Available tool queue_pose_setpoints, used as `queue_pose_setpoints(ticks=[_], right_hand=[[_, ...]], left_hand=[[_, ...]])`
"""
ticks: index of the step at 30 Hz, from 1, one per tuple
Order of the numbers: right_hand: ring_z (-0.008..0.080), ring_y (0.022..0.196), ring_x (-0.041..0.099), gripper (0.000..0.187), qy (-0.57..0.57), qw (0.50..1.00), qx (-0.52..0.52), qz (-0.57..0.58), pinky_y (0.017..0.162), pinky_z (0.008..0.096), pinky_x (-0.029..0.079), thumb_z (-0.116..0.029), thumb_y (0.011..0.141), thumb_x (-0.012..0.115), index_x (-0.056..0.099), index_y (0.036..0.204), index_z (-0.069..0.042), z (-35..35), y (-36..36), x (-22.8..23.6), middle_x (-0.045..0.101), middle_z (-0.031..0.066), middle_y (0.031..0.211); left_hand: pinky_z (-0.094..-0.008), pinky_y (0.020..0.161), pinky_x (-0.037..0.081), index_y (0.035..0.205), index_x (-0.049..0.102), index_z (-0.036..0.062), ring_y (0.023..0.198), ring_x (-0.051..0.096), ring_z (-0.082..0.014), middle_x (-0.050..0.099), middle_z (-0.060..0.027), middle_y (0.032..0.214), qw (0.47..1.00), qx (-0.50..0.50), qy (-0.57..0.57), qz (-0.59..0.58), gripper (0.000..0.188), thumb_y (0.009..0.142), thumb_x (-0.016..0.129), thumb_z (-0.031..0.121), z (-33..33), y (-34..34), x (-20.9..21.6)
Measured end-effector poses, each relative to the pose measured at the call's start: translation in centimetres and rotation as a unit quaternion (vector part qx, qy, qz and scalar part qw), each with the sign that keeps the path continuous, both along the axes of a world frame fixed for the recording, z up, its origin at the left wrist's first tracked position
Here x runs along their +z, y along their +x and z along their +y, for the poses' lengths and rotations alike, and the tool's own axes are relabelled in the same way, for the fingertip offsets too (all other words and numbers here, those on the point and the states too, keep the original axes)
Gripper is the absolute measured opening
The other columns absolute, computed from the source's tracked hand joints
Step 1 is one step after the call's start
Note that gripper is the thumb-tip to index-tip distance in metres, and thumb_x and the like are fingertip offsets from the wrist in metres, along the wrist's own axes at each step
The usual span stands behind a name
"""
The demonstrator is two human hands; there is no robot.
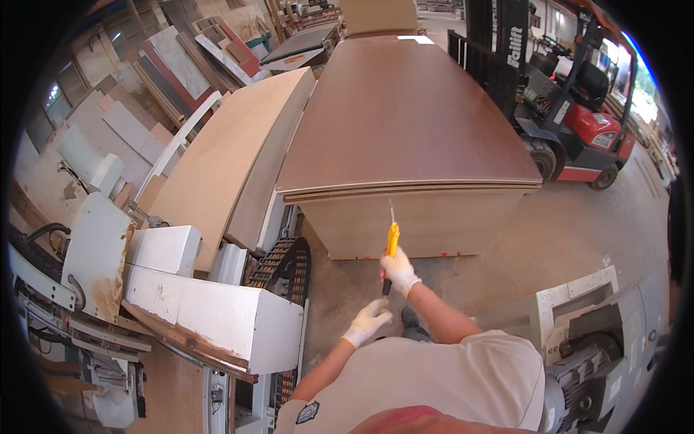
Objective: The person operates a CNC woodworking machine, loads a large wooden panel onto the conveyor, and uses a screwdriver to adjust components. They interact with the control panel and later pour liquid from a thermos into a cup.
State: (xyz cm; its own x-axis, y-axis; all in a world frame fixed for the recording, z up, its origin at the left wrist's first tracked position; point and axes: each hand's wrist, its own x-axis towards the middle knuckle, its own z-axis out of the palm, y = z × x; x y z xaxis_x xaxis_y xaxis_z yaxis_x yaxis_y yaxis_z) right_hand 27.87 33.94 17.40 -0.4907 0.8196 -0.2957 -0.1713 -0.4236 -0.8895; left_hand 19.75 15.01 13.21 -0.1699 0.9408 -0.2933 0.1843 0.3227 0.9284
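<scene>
My right hand (399, 270), in a white work glove, is wrapped round a yellow utility knife (392, 237). Its long thin blade points up toward the near edge of a stack of boards (405, 224); whether the tip touches them I cannot tell. A dark end pokes out below my fist. Lower and to the left, my gloved left hand (368, 322) hangs in front of my body with its fingers loosely apart and nothing visible in them. The reddish-brown top panel (412, 116) of the stack is smooth and overhangs the paler boards below.
To the left, a light wooden panel (231, 148) rests on a second stack beside white machinery (217, 322) and a black cable chain (293, 260). A red forklift (596, 134) stands at the far right. Near my right side is a grey machine with a motor (585, 372).
</scene>
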Motion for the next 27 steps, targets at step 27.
queue_pose_setpoints(ticks=[27], right_hand=[[0.0192,0.055,0.058,0.037,-0.059,0.987,-0.081,0.122,0.049,0.0362,0.053,-0.008,0.098,0.059,0.045,0.132,-0.009,27.7,-1.1,1.7,0.060,0.0057,0.094]], left_hand=[[-0.0389,0.099,0.053,0.134,0.066,0.0034,0.110,0.072,-0.0312,0.074,-0.0188,0.119,0.937,0.218,-0.211,0.173,0.055,0.089,0.075,0.034,4.7,-5.4,-2.8]])
